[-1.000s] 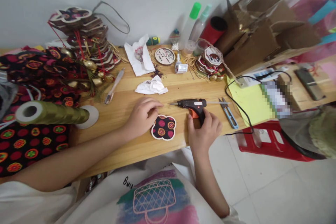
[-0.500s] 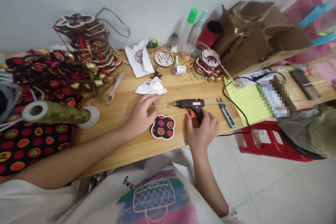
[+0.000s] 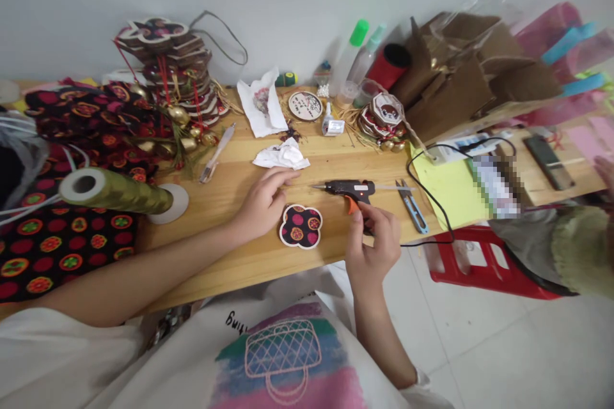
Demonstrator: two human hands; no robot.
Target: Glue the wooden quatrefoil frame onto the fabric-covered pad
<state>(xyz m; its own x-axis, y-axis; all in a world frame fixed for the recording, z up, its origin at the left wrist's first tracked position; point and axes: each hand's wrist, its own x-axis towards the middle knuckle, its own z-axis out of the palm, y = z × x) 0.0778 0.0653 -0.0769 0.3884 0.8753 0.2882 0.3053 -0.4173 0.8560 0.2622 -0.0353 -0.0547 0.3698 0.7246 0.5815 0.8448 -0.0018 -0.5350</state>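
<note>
1. While the right hand (image 3: 374,239) grips the handle of a black hot-glue gun (image 3: 352,188) between thumb and fingers, the nozzle points left; whether the gun touches the wooden tabletop (image 3: 211,281), I cannot tell.
2. The left hand (image 3: 261,204) has its fingers loosely bent, thumb slightly apart from them.
3. A four-lobed plaque (image 3: 300,227) faced with patterned fabric lies flat between the hands, near the left thumb.
4. Blue thread snips (image 3: 413,208) lie right of the gun; crumpled white tissue (image 3: 282,154) sits just beyond the left hand.
</note>
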